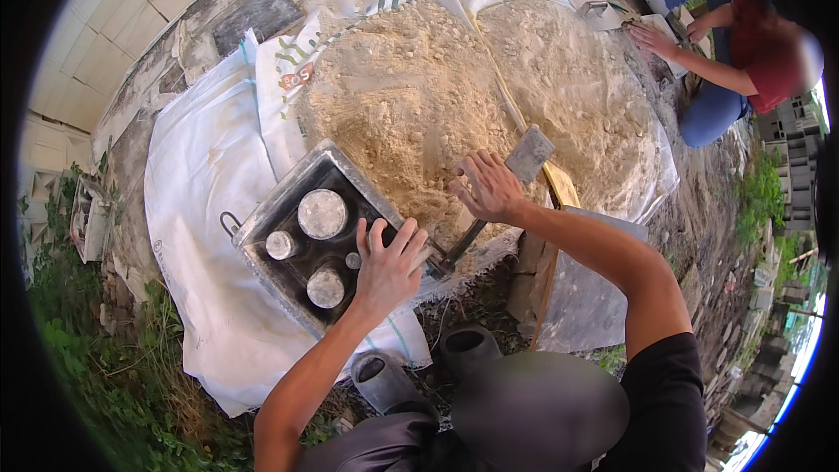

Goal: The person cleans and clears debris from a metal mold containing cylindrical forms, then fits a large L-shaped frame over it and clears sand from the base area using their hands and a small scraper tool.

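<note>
A dark metal box mould (354,173) sits tilted on a white woven sack, with several pale-topped round cylinders (322,213) standing inside. My left hand (386,264) lies over its near right corner, fingers spread. Beside that hand, a dark bar (461,246) slants up from the corner toward my other hand. My right hand (491,190) hovers above the edge of the sandy heap (393,96), fingers apart and slightly bent, apparently holding nothing. Just beyond it is a grey rectangular tool head (530,154); whether it joins the dark bar is hidden by my hand.
A second sandy heap (577,79) spreads to the right on another sack. At the upper right a co-worker in a red top (756,57) crouches, hands on small items. A grey board (581,288) leans by my right arm. Plants (96,367) grow at the left.
</note>
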`<state>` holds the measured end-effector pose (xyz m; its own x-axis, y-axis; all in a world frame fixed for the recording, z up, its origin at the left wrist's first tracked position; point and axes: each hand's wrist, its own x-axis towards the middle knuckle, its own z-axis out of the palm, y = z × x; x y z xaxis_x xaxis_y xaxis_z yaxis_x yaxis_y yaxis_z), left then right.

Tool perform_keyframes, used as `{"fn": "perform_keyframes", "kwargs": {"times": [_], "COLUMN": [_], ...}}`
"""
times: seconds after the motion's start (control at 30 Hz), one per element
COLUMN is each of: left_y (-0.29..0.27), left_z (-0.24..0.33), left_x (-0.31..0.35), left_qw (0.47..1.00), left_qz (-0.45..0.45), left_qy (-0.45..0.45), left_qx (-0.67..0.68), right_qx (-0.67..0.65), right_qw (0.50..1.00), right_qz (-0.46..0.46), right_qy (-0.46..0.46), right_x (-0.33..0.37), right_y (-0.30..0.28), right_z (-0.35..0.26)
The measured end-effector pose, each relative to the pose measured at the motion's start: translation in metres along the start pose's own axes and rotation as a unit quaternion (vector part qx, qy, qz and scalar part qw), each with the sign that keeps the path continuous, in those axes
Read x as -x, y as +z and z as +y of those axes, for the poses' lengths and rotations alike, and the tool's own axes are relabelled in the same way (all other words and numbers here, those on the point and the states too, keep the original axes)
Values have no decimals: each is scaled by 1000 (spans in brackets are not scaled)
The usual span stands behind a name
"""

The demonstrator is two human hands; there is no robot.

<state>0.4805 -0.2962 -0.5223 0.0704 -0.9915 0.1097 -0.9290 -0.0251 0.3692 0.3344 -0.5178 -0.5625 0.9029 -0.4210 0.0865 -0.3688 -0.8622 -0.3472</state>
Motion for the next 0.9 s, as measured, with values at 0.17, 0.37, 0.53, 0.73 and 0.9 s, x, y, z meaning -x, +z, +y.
{"fn": "perform_keyframes", "kwargs": {"times": [0.17, 0.37, 0.53, 0.73, 0.9], "left_y": [-1, -5, 3, 0, 4], "left_z": [3, 3, 4, 1, -1], "left_x": [-1, -1, 3, 7, 9], "left_qw": [1000, 1000, 1000, 998, 999], "left_qz": [-10, -14, 14, 49, 35], "left_qy": [-2, -6, 3, 10, 10], "left_qx": [-5, -10, -15, -25, -28], "right_qx": [-27, -71, -23, -41, -36], "right_qw": [998, 996, 1000, 919, 870], "right_qz": [-22, -16, 0, -358, -465], "right_qy": [43, 59, 8, -157, -162], "right_x": [-1, 4, 6, 14, 4], "right_y": [18, 48, 46, 5, 2], "right_z": [12, 27, 17, -20, -18]}}
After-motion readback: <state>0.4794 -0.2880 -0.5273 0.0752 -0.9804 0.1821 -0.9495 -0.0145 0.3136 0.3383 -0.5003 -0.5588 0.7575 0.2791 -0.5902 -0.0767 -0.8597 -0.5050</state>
